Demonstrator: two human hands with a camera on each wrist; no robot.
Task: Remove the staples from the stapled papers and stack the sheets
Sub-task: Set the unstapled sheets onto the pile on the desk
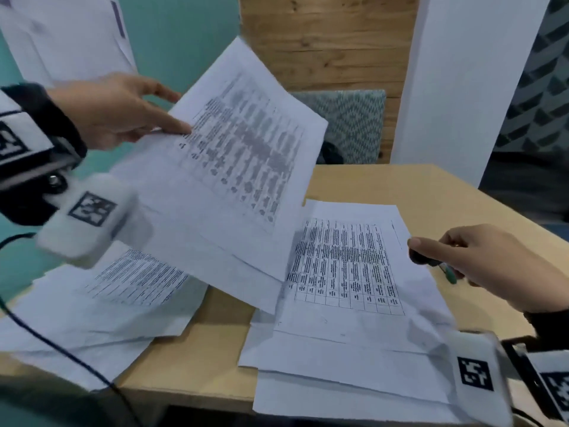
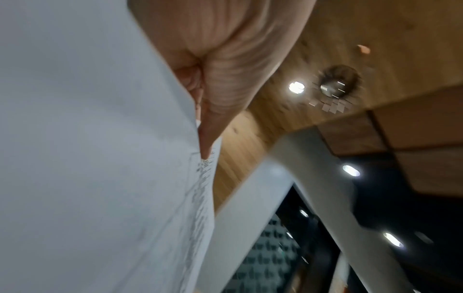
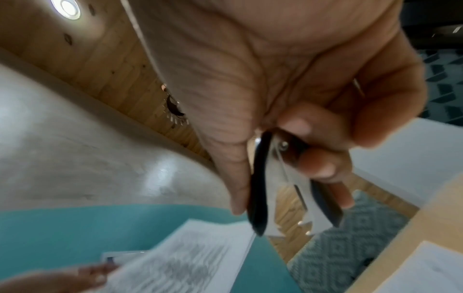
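Observation:
My left hand (image 1: 160, 114) holds a set of printed sheets (image 1: 246, 155) raised and tilted above the table, thumb on top and fingers behind. In the left wrist view the thumb (image 2: 220, 83) presses on the sheets (image 2: 87, 158). My right hand (image 1: 437, 254) grips a black staple remover (image 1: 420, 258) just over the right edge of a paper stack (image 1: 354, 303) lying on the table. The right wrist view shows the staple remover (image 3: 288, 188) with its metal jaws slightly apart, thumb and fingers on its black handles. A second spread of sheets (image 1: 123, 288) lies at the left.
The wooden table (image 1: 400, 186) ends close to me, and both stacks hang over its front edge. A small green-tipped object (image 1: 451, 277) lies under my right hand. A patterned chair (image 1: 354, 124) stands behind the table. A black cable (image 1: 61, 349) runs across the lower left.

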